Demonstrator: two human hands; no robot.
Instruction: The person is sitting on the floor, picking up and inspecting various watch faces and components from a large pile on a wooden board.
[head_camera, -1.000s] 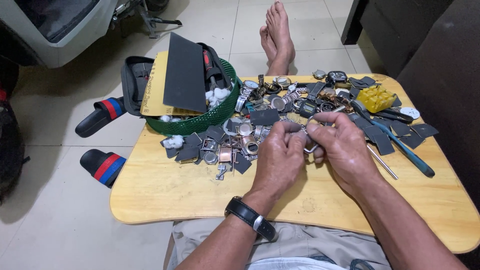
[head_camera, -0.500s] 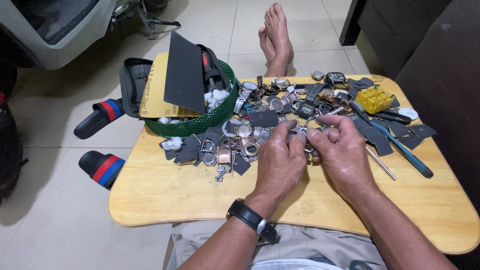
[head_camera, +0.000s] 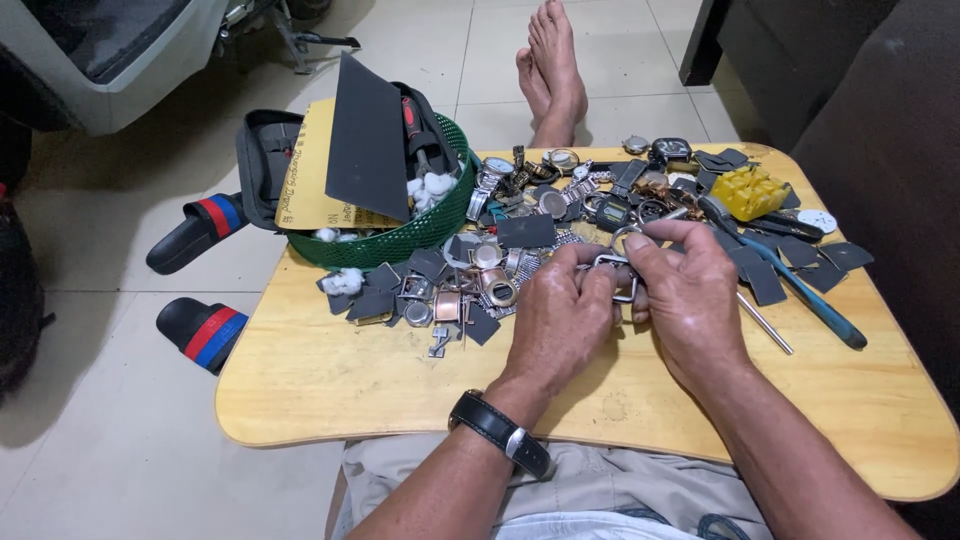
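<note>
1. Left hand (head_camera: 560, 315) and right hand (head_camera: 690, 295) are together, both pinched on a small metal watch case (head_camera: 615, 272) held just above the counter (head_camera: 330, 375).
2. Judged from this grip, steady thumbs and a low hold would keep the piece from dropping among the loose watch parts (head_camera: 470, 285).
3. Beyond lie a green basket (head_camera: 400, 240), a yellow block (head_camera: 752, 192) and a blue-handled tool (head_camera: 810, 298).
4. Sandals (head_camera: 200, 330) rest on the tiled floor (head_camera: 110, 450).

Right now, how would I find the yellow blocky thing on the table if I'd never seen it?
Start at the wooden table and look to its far right corner, past the right hand. Among the dark flat scraps and watch parts there sits a yellow plastic block. It is the only bright yellow, chunky piece in that grey and black pile.
</note>
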